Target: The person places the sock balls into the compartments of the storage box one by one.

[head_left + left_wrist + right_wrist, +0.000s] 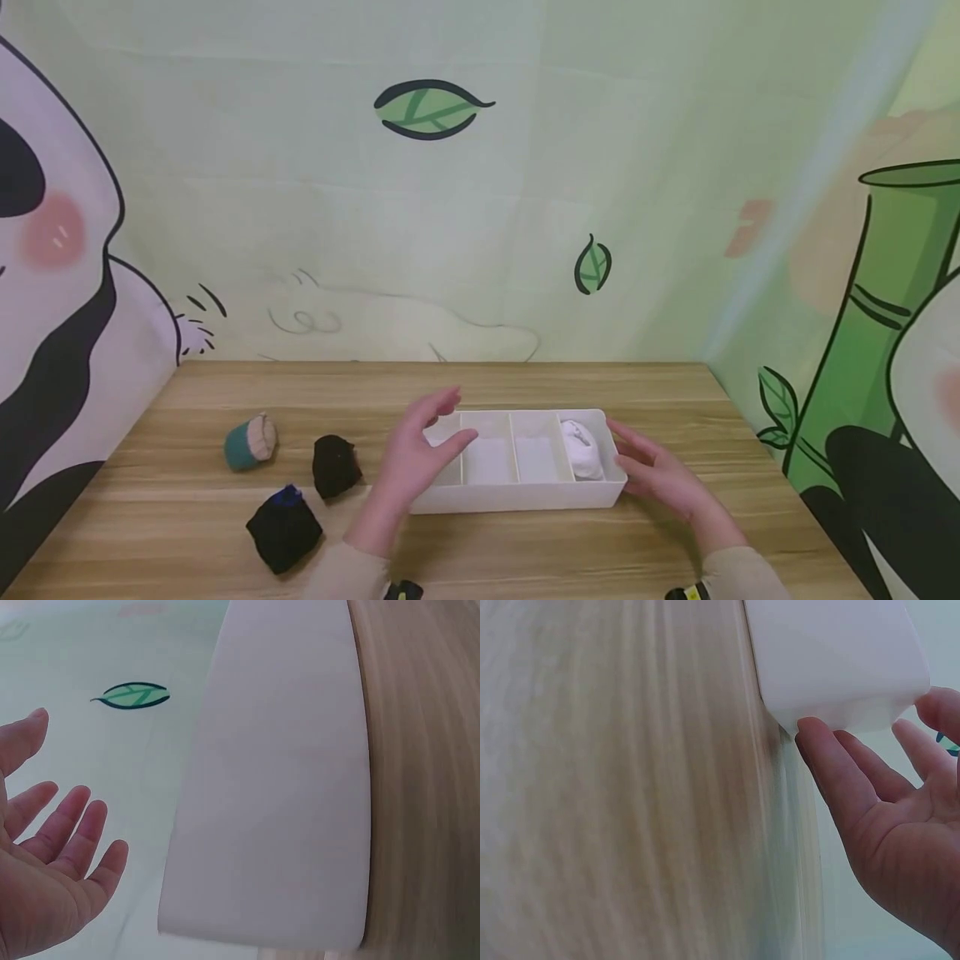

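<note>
A white divided box (517,498) lies lengthwise on the table. In its rightmost compartment sits a balled white cloth (581,451), perhaps a rolled sock. My left hand (422,446) hovers over the box's left end, thumb and fingers spread, holding nothing; it partly hides the leftmost compartment. At the other end, my right hand (660,477) touches the outer wall with its fingertips. In the right wrist view its fingers (832,761) are extended, not curled round the box. Left of the box lie two black cloth bundles (336,467) and a teal-and-beige one (251,442).
The nearer black bundle (285,530) has a blue patch on top. All of this rests on a wood-grain table (525,554). A printed backdrop (480,208) with leaves, pandas and bamboo stands behind and at both sides.
</note>
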A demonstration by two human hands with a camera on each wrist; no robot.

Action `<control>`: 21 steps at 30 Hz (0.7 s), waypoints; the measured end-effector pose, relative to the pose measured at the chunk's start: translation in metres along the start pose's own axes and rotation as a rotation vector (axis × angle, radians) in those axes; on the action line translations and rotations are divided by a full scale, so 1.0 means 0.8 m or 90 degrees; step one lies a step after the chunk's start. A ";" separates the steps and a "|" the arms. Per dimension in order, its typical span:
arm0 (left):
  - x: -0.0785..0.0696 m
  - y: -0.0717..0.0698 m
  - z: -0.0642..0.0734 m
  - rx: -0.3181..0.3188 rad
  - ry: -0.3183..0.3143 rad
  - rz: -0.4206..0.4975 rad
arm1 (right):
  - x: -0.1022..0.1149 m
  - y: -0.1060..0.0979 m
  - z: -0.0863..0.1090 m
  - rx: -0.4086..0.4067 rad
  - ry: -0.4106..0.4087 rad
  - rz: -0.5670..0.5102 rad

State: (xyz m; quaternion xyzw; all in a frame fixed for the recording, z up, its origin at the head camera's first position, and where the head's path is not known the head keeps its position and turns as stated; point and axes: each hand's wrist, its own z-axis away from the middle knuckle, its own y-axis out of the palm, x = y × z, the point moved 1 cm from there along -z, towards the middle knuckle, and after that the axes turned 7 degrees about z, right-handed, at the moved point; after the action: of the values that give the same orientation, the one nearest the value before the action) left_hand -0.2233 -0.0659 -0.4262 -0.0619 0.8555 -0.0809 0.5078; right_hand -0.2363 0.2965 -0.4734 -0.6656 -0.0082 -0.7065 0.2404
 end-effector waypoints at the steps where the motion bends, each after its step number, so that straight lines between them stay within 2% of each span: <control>1: 0.001 -0.003 0.000 -0.003 -0.001 0.003 | 0.000 0.000 0.000 -0.001 0.000 0.000; 6: 0.004 -0.019 0.000 -0.015 -0.022 -0.012 | -0.002 0.000 -0.001 -0.003 0.002 0.000; 17: 0.007 -0.047 0.005 -0.027 -0.118 -0.059 | -0.004 0.000 -0.002 -0.005 -0.004 -0.004; 21: 0.011 -0.058 0.009 -0.026 -0.126 -0.068 | -0.004 0.000 -0.002 -0.008 -0.003 -0.005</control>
State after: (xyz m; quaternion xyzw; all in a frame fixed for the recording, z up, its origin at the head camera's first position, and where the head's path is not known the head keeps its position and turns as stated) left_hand -0.2201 -0.1138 -0.4276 -0.1252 0.7983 -0.0839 0.5831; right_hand -0.2373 0.2970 -0.4769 -0.6686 -0.0064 -0.7060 0.2335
